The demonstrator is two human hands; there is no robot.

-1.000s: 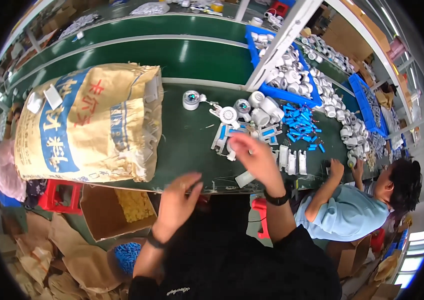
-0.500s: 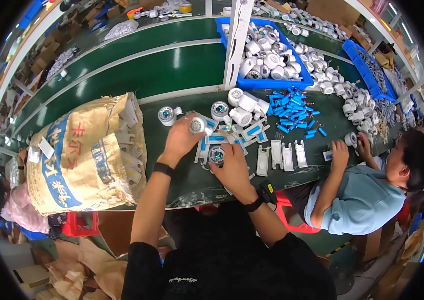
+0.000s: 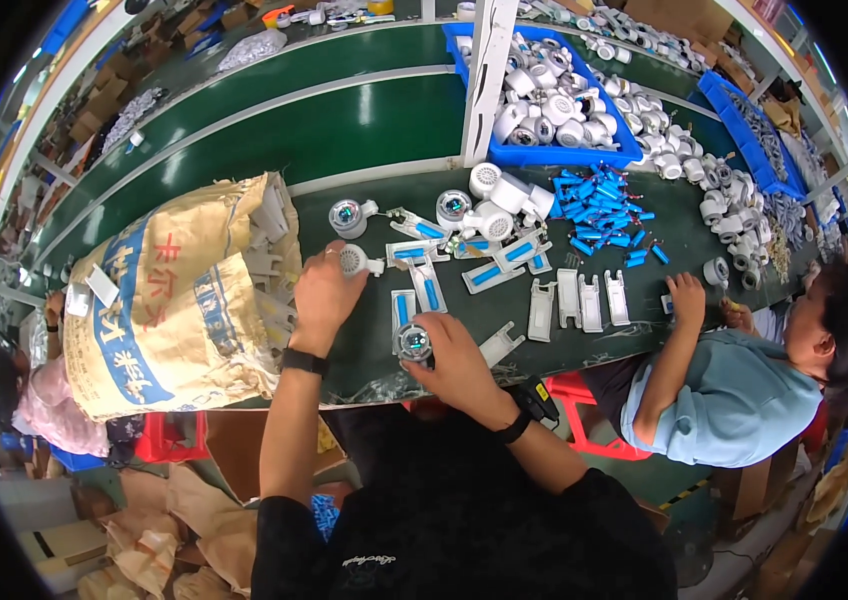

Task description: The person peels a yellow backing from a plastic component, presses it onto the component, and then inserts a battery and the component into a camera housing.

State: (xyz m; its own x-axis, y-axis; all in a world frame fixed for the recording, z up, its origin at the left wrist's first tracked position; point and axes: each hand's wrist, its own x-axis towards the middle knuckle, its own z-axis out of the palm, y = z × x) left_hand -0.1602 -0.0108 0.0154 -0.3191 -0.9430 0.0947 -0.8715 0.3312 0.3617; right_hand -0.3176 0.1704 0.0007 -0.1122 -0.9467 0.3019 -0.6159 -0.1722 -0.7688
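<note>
My left hand (image 3: 330, 300) grips a round white housing (image 3: 353, 260) with a grille face and a short neck, low over the table. In my right hand (image 3: 456, 368) is a round unit with a shiny clear face (image 3: 412, 342), held beside a white handle shell (image 3: 402, 308) with a blue battery in it. Several more such shells (image 3: 499, 270) lie beyond my hands, most bearing blue batteries. Another clear-faced unit (image 3: 347, 217) sits just past my left hand, and a second (image 3: 453, 208) stands by a cluster of white grille housings (image 3: 493, 221).
A large paper sack (image 3: 174, 300) of white shells stands at left. Loose blue batteries (image 3: 599, 210) are heaped right of centre, near empty white shells (image 3: 566, 298). Behind is a blue crate (image 3: 569, 155) of white housings, beside a white post (image 3: 484, 90). A co-worker (image 3: 724, 375) sits at right.
My left hand has moved left with the grille housing, away from the battery-filled shells. My right hand has come slightly left and nearer with the clear-faced unit. The view has shifted a little.
</note>
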